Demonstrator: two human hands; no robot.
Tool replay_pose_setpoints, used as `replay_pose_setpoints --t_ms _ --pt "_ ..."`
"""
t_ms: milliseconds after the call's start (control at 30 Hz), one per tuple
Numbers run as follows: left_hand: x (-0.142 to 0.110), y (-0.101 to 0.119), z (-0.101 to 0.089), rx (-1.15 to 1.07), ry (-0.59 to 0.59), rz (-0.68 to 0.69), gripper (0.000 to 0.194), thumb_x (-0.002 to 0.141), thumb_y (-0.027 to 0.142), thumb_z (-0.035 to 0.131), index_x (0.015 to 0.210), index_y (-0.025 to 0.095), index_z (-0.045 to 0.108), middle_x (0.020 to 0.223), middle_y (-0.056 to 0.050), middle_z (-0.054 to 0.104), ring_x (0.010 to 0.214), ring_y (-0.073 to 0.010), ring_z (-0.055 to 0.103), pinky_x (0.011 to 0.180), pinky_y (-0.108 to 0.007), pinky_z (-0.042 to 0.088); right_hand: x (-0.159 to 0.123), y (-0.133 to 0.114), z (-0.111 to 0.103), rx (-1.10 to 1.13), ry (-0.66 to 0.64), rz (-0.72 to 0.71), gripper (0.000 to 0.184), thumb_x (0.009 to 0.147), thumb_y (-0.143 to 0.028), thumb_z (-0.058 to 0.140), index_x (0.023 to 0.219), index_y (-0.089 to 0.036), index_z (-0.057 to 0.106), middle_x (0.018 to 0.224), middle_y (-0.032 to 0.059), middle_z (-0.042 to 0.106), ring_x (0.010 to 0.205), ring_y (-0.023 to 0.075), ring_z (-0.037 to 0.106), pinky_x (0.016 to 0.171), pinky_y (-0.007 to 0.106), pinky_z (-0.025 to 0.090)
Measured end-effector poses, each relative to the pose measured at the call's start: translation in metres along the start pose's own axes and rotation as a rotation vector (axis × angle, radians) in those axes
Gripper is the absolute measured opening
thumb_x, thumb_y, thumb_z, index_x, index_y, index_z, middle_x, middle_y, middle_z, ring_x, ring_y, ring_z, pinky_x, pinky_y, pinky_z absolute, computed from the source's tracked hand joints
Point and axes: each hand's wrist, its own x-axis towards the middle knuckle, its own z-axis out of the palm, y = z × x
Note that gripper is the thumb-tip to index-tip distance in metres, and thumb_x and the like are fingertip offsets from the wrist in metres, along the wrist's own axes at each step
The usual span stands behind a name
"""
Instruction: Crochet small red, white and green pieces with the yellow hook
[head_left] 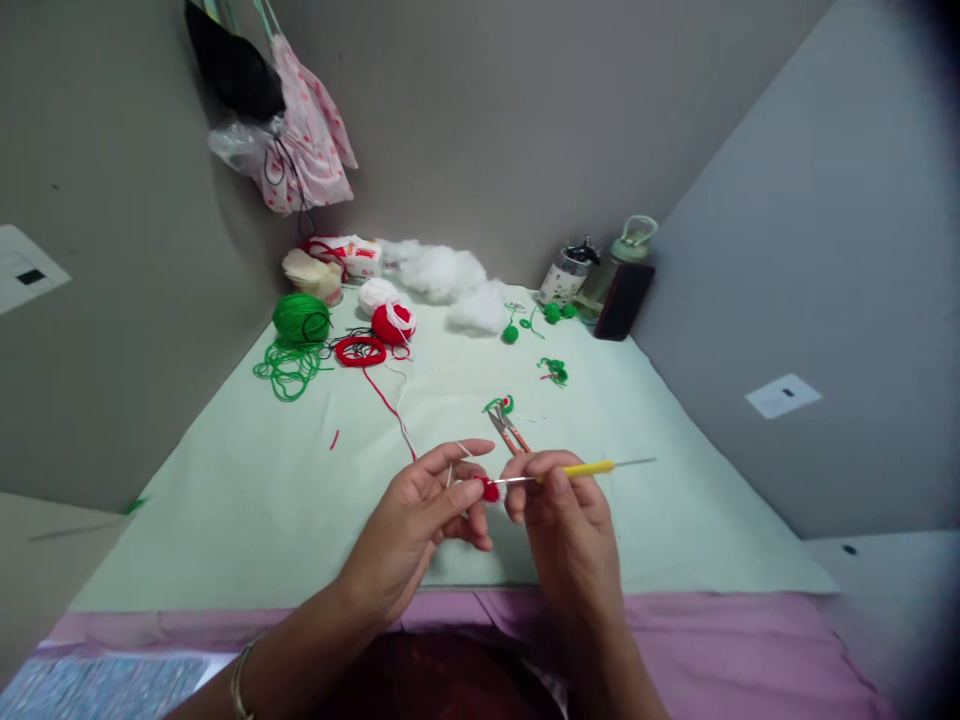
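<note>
A small red and white crochet piece (490,490) is pinched between the thumb and fingers of my left hand (420,515). White yarn (450,474) runs over that hand's raised index finger. My right hand (566,510) grips a crochet hook with a yellow handle (589,469), its metal tip reaching the red stitches. Whether a loop sits on the tip is too small to tell. Just beyond my fingers lie thread snips (511,430) with orange handles. A red strand and a white strand (403,425) lead from the yarn balls towards my left hand.
Green yarn (301,318), a red and white yarn ball (393,323) and a red coil (361,351) lie at the back left. White stuffing (442,273) rests against the wall. Several small green crocheted pieces (553,372), a tin (564,277), a bottle (630,245) and a phone (624,302) are at right.
</note>
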Motion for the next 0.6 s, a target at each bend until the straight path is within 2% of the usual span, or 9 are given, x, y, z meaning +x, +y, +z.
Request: replay_pose_setpoints --t_ms 167,300,367,467,533,600 --pt "-0.001 0.0 -0.001 0.022 0.004 0.019 0.034 0.084 0.028 0.087 0.115 0.017 0.079 0.084 0.001 0.064 0.063 -0.0089 0.059 0.062 -0.024 0.056 -0.003 -0.004 -0.004 -0.127 -0.049 -0.073 0.024 0.106 -0.04 0.061 0.094 -0.022 0.072 0.09 0.0055 0.079 0.064 0.0151 0.068 0.06 0.029 0.056" --pt "-0.002 -0.002 -0.003 0.126 0.023 0.093 0.027 0.089 0.03 0.083 0.115 0.02 0.08 0.086 0.0 0.063 0.066 -0.0108 0.064 0.068 -0.027 0.057 -0.014 -0.006 -0.009 -0.417 -0.072 -0.291 0.022 0.109 -0.023 0.053 0.105 -0.026 0.075 0.1 0.0055 0.079 0.081 0.0187 0.073 0.078 0.037 0.06" --pt "-0.002 -0.003 -0.003 0.171 0.027 0.135 0.027 0.089 0.029 0.083 0.114 0.021 0.08 0.088 0.0 0.064 0.068 -0.0119 0.066 0.069 -0.027 0.058 -0.019 -0.008 -0.011 -0.573 -0.125 -0.409 0.026 0.108 -0.016 0.051 0.11 -0.027 0.074 0.102 0.0063 0.079 0.094 0.0215 0.075 0.086 0.04 0.06" --pt "-0.002 -0.006 0.0 0.208 0.065 0.179 0.036 0.08 0.025 0.091 0.114 0.022 0.079 0.085 0.001 0.064 0.07 -0.0123 0.065 0.067 -0.025 0.057 -0.023 -0.008 -0.013 -0.754 -0.206 -0.544 0.029 0.106 -0.014 0.052 0.12 -0.028 0.073 0.106 0.0078 0.08 0.1 0.0231 0.076 0.085 0.039 0.063" --pt "-0.002 -0.008 0.003 0.214 0.108 0.196 0.046 0.073 0.024 0.095 0.116 0.021 0.078 0.084 0.002 0.065 0.066 -0.01 0.06 0.06 -0.021 0.055 -0.022 -0.006 -0.013 -0.906 -0.227 -0.637 0.034 0.104 -0.013 0.056 0.128 -0.031 0.072 0.108 0.0072 0.08 0.096 0.0224 0.077 0.08 0.037 0.065" --pt "-0.001 -0.01 0.003 0.162 0.108 0.167 0.056 0.073 0.027 0.096 0.124 0.021 0.075 0.086 0.002 0.065 0.056 -0.006 0.053 0.049 -0.017 0.049 -0.021 -0.002 -0.013 -1.063 -0.237 -0.736 0.043 0.099 -0.012 0.065 0.134 -0.036 0.072 0.108 0.0062 0.08 0.095 0.023 0.078 0.079 0.036 0.065"
